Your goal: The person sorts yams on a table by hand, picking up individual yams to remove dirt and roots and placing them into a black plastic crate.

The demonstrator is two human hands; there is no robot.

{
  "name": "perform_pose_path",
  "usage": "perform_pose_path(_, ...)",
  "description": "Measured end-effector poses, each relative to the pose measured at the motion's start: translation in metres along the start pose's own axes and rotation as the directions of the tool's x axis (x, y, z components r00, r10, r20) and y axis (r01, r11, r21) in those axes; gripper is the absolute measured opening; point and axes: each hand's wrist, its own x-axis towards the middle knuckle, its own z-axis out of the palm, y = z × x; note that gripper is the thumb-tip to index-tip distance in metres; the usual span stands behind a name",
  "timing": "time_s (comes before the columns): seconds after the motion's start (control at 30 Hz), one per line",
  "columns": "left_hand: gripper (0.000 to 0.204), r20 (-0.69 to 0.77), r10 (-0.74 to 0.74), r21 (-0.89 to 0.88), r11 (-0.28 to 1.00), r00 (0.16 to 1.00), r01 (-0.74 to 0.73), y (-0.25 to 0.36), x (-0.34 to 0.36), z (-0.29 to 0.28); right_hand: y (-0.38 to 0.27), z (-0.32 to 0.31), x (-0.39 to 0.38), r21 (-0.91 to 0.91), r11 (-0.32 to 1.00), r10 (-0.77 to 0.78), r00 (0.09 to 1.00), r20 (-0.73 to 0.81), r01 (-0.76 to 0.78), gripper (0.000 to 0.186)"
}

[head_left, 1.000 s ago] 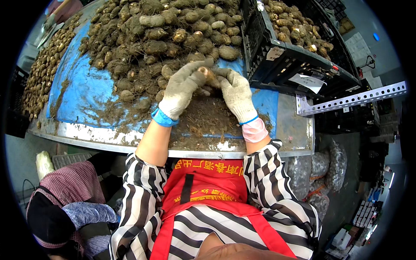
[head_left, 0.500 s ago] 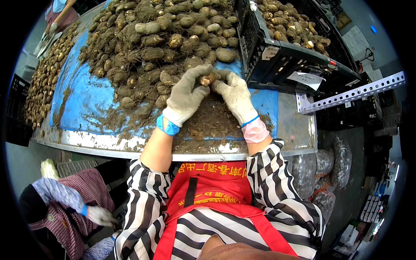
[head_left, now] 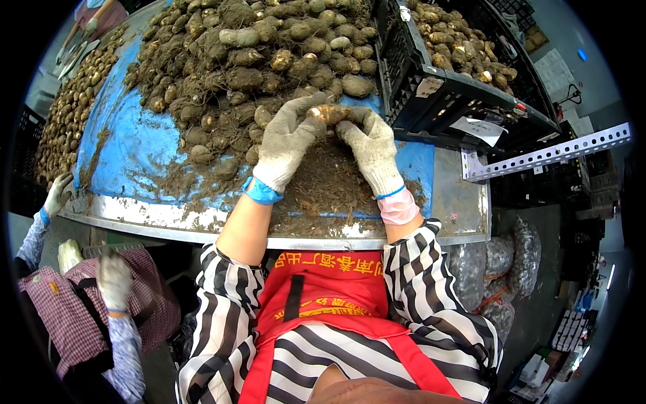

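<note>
Between my two gloved hands is a small brown taro (head_left: 330, 114) with a pale end, held over the near edge of the pile. My left hand (head_left: 291, 140) closes round its left end, thumb and fingers bent. On the other side, my right hand (head_left: 371, 145) pinches the right end. Both gloves are off-white knit, soiled at the fingers, with blue bands at the wrists. Just beyond lies a big heap of hairy, soil-covered taros (head_left: 249, 74) on a blue sheet (head_left: 128, 155). Loose soil and root fibres (head_left: 323, 182) cover the sheet beneath my hands.
A black crate (head_left: 464, 91) of taros stands at the right. Beside it a white perforated metal bar (head_left: 552, 151) juts out. More taros (head_left: 74, 108) line the left side. A co-worker (head_left: 101, 303) is at lower left, another person (head_left: 101, 17) at far left. Filled bags (head_left: 525, 256) sit below right.
The taro has been turned so its pale end faces left and more of it shows. The co-worker at lower left has raised both hands, one now at the table edge.
</note>
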Motion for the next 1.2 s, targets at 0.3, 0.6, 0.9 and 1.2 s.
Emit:
perform_pose_path(0.3, 0.044, 0.027, -0.033, -0.014, 0.999, 0.999, 0.033, -0.001, 0.0, 0.0, -0.006, 0.0, 0.0, 0.112, 0.994, 0.015, 0.998, 0.053, -0.02, 0.027)
perform_pose_path(0.6, 0.046, 0.084, -0.059, -0.228, 0.971, 0.995, 0.077, -0.01, 0.002, -0.007, -0.014, -0.003, -0.003, -0.03, 0.999, -0.037, 0.999, -0.018, 0.036, 0.021)
perform_pose_path(0.9, 0.049, 0.212, -0.063, -0.562, 0.809, 0.975, 0.174, -0.027, 0.005, -0.018, 0.004, -0.001, -0.002, 0.257, 0.963, -0.094, 0.996, 0.013, 0.087, 0.026)
perform_pose_path(1.2, 0.044, 0.166, -0.213, -0.647, 0.714, 0.963, 0.269, -0.027, 0.004, -0.018, -0.002, 0.0, -0.002, 0.321, 0.939, -0.187, 0.968, 0.166, 0.127, 0.055)
